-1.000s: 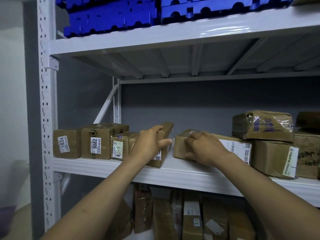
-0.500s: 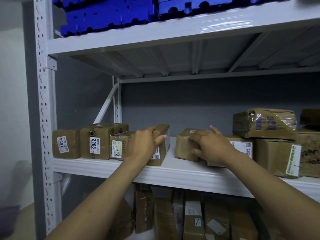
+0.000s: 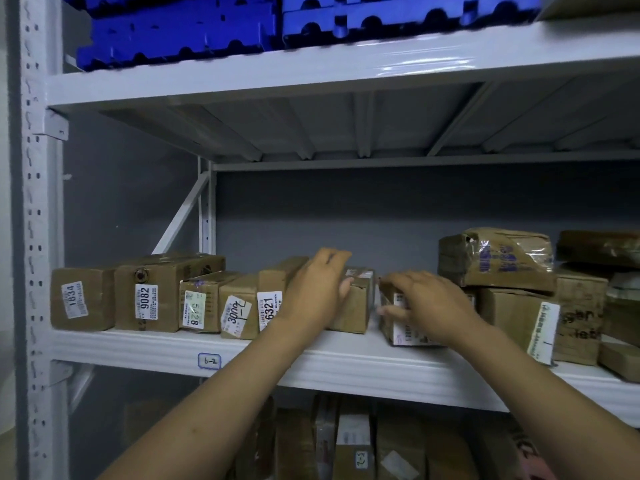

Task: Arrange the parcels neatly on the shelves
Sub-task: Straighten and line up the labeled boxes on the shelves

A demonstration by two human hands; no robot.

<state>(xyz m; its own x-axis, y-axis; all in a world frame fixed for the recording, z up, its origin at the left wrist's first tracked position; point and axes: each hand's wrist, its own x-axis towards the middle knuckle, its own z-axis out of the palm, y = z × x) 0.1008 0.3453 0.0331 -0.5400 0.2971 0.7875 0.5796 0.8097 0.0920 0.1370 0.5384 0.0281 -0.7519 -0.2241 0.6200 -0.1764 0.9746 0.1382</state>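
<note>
The plain parcel (image 3: 358,308) is standing on the middle shelf (image 3: 346,362), its short end facing the front and its long axis running back toward the wall. The left hand (image 3: 317,294) is gripping it, fingers bending over its top and thumb pressing on the upper front corner. Just to its right, across a narrow gap, the labelled parcel (image 3: 401,327) is sitting with its white label facing outward. The right hand (image 3: 429,303) is clasping it from above, fingers curling over the top and thumb lying on the front face, and is hiding how far back the parcel runs.

To the left, five parcels are sitting side by side with their ends forward and long axes pointing back: the 6321 parcel (image 3: 272,303), the handwritten parcel (image 3: 239,311), the 5628 parcel (image 3: 197,303), the 9082 parcel (image 3: 152,294) and the 1834 parcel (image 3: 83,299).

To the right, a large box (image 3: 516,317) is carrying a taped parcel (image 3: 498,258) lying flat on top.

The upper shelf (image 3: 311,67) is holding blue plastic pieces (image 3: 180,32). Below the middle shelf, more parcels (image 3: 353,441) are standing upright.
</note>
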